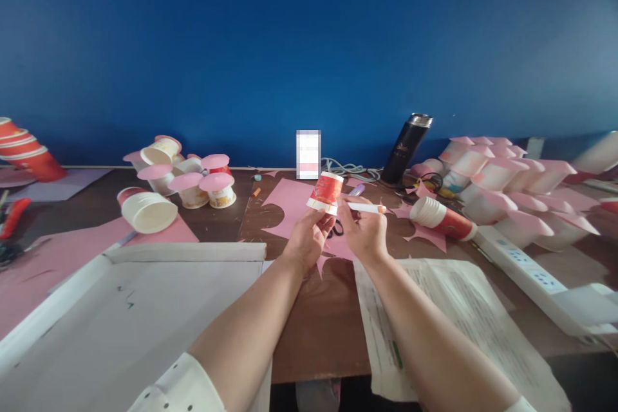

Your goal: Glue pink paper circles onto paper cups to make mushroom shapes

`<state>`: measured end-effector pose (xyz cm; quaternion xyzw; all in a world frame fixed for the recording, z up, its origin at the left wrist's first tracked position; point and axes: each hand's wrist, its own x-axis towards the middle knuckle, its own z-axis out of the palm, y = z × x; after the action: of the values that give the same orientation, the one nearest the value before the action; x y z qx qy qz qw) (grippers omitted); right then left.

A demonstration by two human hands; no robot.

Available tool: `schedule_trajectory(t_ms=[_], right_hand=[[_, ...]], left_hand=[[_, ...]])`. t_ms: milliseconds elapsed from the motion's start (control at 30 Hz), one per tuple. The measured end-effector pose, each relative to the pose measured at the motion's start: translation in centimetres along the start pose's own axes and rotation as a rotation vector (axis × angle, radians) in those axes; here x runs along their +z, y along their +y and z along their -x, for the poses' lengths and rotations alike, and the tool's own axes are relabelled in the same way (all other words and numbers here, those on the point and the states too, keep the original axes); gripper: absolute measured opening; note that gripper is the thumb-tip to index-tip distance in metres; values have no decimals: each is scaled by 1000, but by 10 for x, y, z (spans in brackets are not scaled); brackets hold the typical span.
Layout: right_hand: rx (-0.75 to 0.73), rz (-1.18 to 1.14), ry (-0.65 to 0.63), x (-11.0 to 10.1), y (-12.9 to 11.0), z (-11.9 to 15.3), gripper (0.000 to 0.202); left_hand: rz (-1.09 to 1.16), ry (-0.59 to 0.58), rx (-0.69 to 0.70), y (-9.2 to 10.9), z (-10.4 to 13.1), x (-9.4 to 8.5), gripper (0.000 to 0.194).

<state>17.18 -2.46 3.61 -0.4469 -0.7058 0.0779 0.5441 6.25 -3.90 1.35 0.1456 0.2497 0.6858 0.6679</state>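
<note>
My left hand (309, 237) is closed around the lower edge of a red paper cup (327, 189) with gold print. The cup is tilted, its narrow end upward and its wide white edge down near my fingers. Between the fingers of my right hand (367, 232) is a white pen (364, 208) with an orange end pointing right. My right fingertips are close beside the cup's right side; whether they touch it I cannot tell. Under both hands lie cut pink paper sheets (284, 199). Dark scissor handles (335, 229) show partly between the hands.
Paper cups with pink discs (187, 181) stand at left, more pink-topped cups (512, 174) at right. A black thermos (406, 148), nested cups (443, 219), a power strip (519, 270), a white box lid (183, 309) and a printed bag (449, 309) surround the hands. Behind is a blue wall.
</note>
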Motion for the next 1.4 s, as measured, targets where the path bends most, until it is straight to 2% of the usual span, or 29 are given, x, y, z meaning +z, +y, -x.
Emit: schedule_trajectory(t_ms=[267,533,767,1133,1400], right_hand=[[9,-7,-3,1,1,1,23],[-42,-96,73,-1,0,0,22],[-87,-114,31,0,-1,0,19],[-27,-177,7,4,1,3,18],[23,-203,23,4,-4,2,15]], left_hand=[[5,26,6,0,1,1,9],[6,83,-4,2,1,5,9],[1,60,5,1,1,2,6],[-40,-38,27,-3,-1,-2,17],[-42,-27,36,-4,-2,-2,13]])
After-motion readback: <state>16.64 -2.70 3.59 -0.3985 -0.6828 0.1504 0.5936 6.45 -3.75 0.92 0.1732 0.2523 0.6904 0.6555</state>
